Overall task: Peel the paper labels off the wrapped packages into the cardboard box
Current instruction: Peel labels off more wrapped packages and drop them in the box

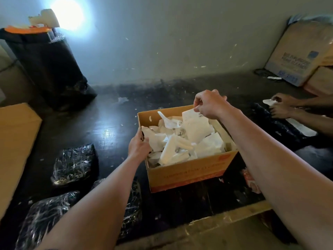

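An open cardboard box (189, 170) sits on the dark floor in the middle of the head view, heaped with crumpled white paper labels (176, 147). My left hand (139, 146) grips the box's left rim. Above the box's far right side, my right hand (210, 103) pinches the top corner of a white paper label (195, 123), which hangs down onto the heap. Black plastic-wrapped packages lie on the floor to the left: one (74, 163) beside the box, another (45, 217) nearer me, and a third (133, 204) partly hidden under my left forearm.
Another person's hands (281, 107) handle a white label over a long black wrapped package (281, 127) at right. A black bin bag (46, 65) stands at back left. Cardboard boxes (295, 53) lean on the wall at far right. A flat cardboard sheet (14, 141) lies at left.
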`<state>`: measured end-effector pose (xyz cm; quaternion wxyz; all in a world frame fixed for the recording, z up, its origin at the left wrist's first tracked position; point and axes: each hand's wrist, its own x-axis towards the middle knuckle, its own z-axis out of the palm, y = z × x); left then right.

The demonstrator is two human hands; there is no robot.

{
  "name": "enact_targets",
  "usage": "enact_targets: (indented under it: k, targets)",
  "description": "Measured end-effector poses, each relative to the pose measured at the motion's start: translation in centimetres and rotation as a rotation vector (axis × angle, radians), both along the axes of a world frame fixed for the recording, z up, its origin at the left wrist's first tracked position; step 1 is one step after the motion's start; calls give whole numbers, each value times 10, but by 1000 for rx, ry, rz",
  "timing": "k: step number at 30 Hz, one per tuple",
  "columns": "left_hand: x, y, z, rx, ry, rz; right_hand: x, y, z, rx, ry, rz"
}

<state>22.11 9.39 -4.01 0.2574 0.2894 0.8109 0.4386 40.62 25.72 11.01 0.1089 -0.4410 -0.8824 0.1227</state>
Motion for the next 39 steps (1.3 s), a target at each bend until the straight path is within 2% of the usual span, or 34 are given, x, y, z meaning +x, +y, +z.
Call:
enact_targets:
  k: [5,11,16,19,29,39]
  targets:
    - [0,5,-5,-4,8,45,2,17,-6,-30,-78,29]
    - [-1,10,-12,38,-40,91,3,27,-26,-74,-25,92]
    - [-1,10,-15,70,-72,104,5,37,-40,-10,50,127]
    - [-2,11,-16,79,-89,110,9,42,-42,63,13,129]
    - [0,8,-15,108,-104,112,13,55,-48,122,-83,129]
    - [-5,8,-19,88,-112,121,16,64,-38,232,-50,110]
